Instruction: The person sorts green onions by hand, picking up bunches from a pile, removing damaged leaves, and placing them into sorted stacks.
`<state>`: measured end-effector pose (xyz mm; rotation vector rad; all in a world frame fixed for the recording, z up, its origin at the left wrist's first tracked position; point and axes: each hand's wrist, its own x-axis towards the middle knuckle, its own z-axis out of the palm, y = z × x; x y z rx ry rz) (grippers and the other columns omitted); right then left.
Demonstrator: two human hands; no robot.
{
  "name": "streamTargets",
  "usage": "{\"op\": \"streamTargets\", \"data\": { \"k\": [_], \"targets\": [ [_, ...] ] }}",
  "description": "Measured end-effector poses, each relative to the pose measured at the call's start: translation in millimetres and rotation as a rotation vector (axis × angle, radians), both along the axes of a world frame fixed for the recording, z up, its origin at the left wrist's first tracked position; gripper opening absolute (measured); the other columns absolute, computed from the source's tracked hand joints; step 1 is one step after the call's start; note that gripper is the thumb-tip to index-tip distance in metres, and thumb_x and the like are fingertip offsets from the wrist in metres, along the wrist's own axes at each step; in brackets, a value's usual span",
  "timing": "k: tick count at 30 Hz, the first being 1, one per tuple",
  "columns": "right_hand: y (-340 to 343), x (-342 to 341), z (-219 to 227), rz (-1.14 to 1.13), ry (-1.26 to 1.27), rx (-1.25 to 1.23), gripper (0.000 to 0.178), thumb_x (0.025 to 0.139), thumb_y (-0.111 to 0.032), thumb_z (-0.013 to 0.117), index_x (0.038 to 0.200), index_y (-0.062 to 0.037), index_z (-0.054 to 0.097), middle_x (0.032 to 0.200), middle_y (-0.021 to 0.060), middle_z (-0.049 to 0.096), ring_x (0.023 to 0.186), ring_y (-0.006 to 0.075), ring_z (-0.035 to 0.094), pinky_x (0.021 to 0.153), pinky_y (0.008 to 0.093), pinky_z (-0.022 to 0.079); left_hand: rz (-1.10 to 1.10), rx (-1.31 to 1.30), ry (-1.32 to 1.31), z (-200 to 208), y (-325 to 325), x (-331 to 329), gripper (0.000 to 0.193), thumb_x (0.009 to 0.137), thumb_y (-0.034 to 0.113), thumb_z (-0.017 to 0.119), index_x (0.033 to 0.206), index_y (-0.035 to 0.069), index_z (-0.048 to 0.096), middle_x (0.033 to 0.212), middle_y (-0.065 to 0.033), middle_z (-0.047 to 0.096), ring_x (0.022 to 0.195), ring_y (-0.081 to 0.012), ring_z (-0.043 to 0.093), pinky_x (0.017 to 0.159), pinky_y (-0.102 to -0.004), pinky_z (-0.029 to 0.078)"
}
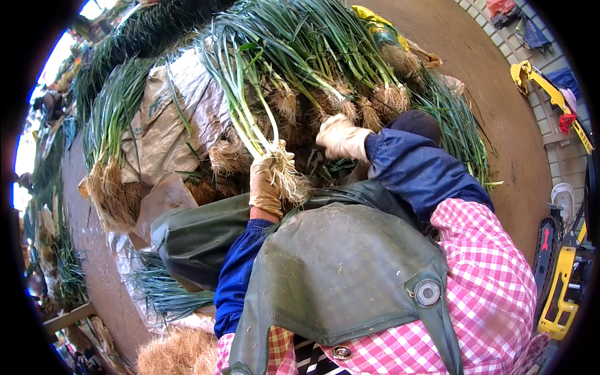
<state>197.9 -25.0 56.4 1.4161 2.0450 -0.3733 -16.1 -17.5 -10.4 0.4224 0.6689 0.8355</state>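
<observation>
A small bunch of green onions [253, 128] with white stems and stringy pale roots is in my left hand [267, 181]. That gloved hand is closed around the stems just by the roots, and the leaves point up and away over the pile. To its right, my right hand [342, 139], also gloved, is curled closed in front of the root ends of the large heap of green onions [300, 47]. What its fingers hold, if anything, is hidden. Heavy tangled roots [390, 99] hang along the heap's near edge.
More green onions lie at left [119, 125] against a crumpled tan sheet [178, 106], and below on a plastic sheet [128, 250]. A fibrous root pile [178, 353] sits at lower left. Yellow machinery [559, 290] stands along the right wall. My legs in green waterproofs [200, 237] flank the work.
</observation>
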Motion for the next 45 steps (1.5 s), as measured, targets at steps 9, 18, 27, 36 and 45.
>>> {"op": "streamTargets", "data": {
  "k": [9,18,27,36,45],
  "targets": [
    [33,-27,-66,-0.934,1.673,-0.304,0.029,0.084,-0.030,0.068,0.098,-0.0042,0.067,0.078,0.0007,0.062,0.070,0.0086,0.053,0.062,0.0265,0.043,-0.075,-0.030,-0.080,-6,0,10,0.030,0.092,0.021,0.051,0.108,-0.004,0.056,0.095,-0.0165,0.065,0.081,-0.0266,0.065,0.070,-0.0366,0.055],
    [-21,-57,-13,-0.498,0.962,0.325,0.038,0.085,-0.040,0.059,0.098,-0.0044,0.060,0.080,0.0182,0.064,0.080,0.0352,0.063,0.070,0.0432,0.048,0.047,-0.238,-0.284,-12,3,0,0.022,0.093,0.020,0.053,0.103,0.001,0.057,0.091,-0.0097,0.063,0.077,-0.0213,0.062,0.069,-0.0332,0.054],
    [-37,-53,-48,-0.721,1.359,-0.172,0.029,0.082,-0.012,0.053,0.107,-0.0004,0.062,0.098,0.0150,0.065,0.091,0.0289,0.063,0.081,0.0358,0.049,-0.073,-0.057,-0.152,21,-1,18,0.023,0.088,0.017,0.058,0.099,-0.004,0.060,0.098,-0.0184,0.066,0.087,-0.0265,0.065,0.079,-0.0368,0.054],
    [-2,6,-145,-0.657,0.837,-0.192,0.016,0.083,-0.018,0.059,0.094,-0.0100,0.068,0.088,0.0098,0.066,0.075,0.0215,0.062,0.067,0.0316,0.051,0.018,-0.045,-0.478,40,11,23,0.019,0.088,0.017,0.061,0.098,0.001,0.059,0.079,-0.0091,0.060,0.077,-0.0252,0.059,0.084,-0.0395,0.049],
    [129,-54,-45,-0.763,0.964,0.376,0.044,0.092,-0.024,0.051,0.130,-0.0024,0.045,0.109,0.0135,0.062,0.092,0.0243,0.060,0.085,0.0335,0.046,-0.015,-0.216,-0.341,46,-7,4,0.033,0.094,0.026,0.052,0.113,-0.001,0.057,0.076,-0.0054,0.059,0.064,-0.0209,0.057,0.079,-0.0396,0.051]
  ]
}}
